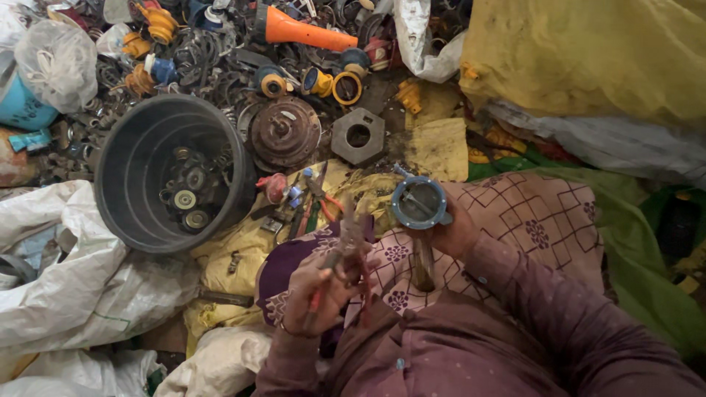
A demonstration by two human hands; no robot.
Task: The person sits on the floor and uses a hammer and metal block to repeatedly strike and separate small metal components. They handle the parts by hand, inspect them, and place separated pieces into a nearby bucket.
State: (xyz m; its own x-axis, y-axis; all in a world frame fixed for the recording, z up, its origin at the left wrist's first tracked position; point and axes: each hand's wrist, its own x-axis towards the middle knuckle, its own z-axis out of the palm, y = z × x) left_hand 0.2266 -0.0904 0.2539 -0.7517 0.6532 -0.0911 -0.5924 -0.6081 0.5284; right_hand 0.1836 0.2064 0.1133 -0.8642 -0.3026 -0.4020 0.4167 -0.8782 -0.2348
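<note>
My right hand point(457, 234) holds up a round blue-rimmed metal part point(419, 203) with a handle or stem below it, its open face turned toward me. My left hand point(321, 285) grips a pair of pliers with red handles point(346, 254), the jaws pointing up near the part but apart from it. Both hands hover over my lap, which is covered in patterned maroon and pink cloth point(529, 220).
A black bucket point(125, 169) holding several small round metal pieces stands at left. Beyond lie a rusty round disc point(285, 132), a hexagonal metal block point(358, 135), an orange cone point(305, 31) and piles of scrap. Loose hand tools point(309, 206) lie on yellow cloth. White sacks point(73, 279) at left.
</note>
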